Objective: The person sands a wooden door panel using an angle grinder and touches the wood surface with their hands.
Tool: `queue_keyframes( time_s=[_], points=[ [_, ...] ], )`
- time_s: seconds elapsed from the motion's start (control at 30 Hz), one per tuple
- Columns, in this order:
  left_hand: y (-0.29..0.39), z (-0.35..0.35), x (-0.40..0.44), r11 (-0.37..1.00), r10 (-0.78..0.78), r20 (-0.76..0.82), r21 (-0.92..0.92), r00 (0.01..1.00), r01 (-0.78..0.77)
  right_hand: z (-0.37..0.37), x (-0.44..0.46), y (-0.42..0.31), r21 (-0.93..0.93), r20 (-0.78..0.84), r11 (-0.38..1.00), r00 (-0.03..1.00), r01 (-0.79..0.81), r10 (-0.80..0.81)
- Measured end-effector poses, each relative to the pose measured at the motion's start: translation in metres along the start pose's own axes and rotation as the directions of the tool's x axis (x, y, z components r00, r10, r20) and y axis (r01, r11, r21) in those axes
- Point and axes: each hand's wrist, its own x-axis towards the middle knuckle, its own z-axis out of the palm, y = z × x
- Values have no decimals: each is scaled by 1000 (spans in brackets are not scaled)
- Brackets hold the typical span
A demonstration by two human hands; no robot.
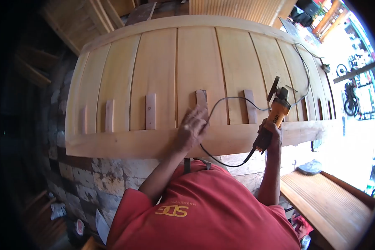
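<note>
My right hand [271, 128] is wrapped round the dark rear body of an orange-and-black angle grinder [279, 109]. The grinder's head and disc [273, 88] point away from me, over the wooden panel [162, 54]. Its black cord [221, 161] loops to the left, passes beside my left hand and runs back over the panel. My left hand [191, 128], smeared by motion, lies over the panel's near rail with its fingers stretched out. Those fingers are at the near end of a small wooden block [201, 98], partly hiding it.
Several more small wooden blocks [151, 111] stand in a row along the near rail. A bench with a ribbed top [329, 204] is at the lower right, bearing a dark round object [310, 167]. Other wooden panels [77, 23] lean at the upper left. The floor [112, 173] is tiled.
</note>
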Motion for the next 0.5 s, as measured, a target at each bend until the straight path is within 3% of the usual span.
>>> queue_keyframes(
  time_s=[0.13, 0.23, 0.5],
  points=[
    [19, -9, 3, 952, 302, 241, -120, 922, -280, -19, -19, 18, 109, -23, 994, 1000, -17, 20],
    [18, -8, 3, 961, 260, 295, -171, 919, -217, -20, -22, 25, 181, -71, 983, 997, 34, -22],
    [22, -2, -11, 955, 295, 310, -88, 904, -282, -28, -22, 34, 198, -70, 979, 997, 49, -36]
  ],
)
